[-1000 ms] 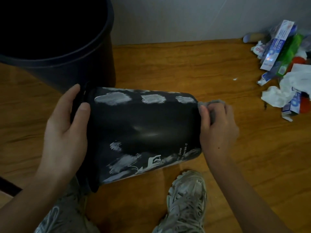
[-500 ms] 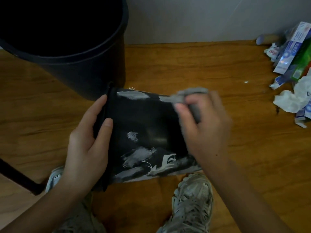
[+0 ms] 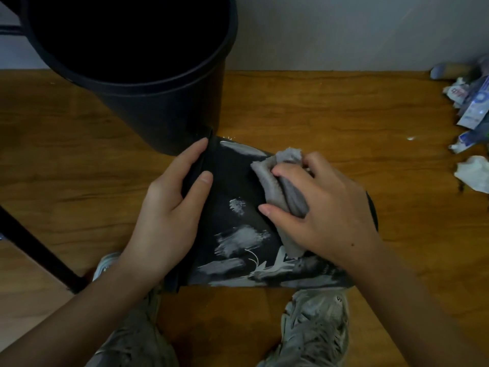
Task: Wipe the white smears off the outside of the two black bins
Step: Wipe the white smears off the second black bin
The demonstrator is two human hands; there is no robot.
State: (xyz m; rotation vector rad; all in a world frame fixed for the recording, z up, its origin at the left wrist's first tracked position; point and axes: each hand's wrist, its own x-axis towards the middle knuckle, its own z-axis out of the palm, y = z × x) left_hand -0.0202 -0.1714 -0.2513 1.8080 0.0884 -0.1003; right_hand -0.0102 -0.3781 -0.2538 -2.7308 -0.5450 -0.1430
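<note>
A small black bin (image 3: 232, 181) lies on its side on the wooden floor, its rim to the left. White smears (image 3: 242, 238) show on its near side and one along its top edge. My left hand (image 3: 172, 207) grips the bin's rim, thumb on the outside wall. My right hand (image 3: 322, 207) holds a grey cloth (image 3: 280, 186) and presses it on the bin's upper middle. A larger black bin (image 3: 164, 112) stands upright behind, touching the small one's rim.
Crumpled tissue (image 3: 473, 176) and several wrappers and packets (image 3: 473, 109) lie at the right by the white wall. A dark bar (image 3: 37, 242) crosses the floor at lower left. My two grey shoes (image 3: 315, 327) stand just below the lying bin.
My right hand with the cloth has slid from the bin's base end leftward across its top. The upper smears it passed over are gone. My left hand keeps its grip on the rim.
</note>
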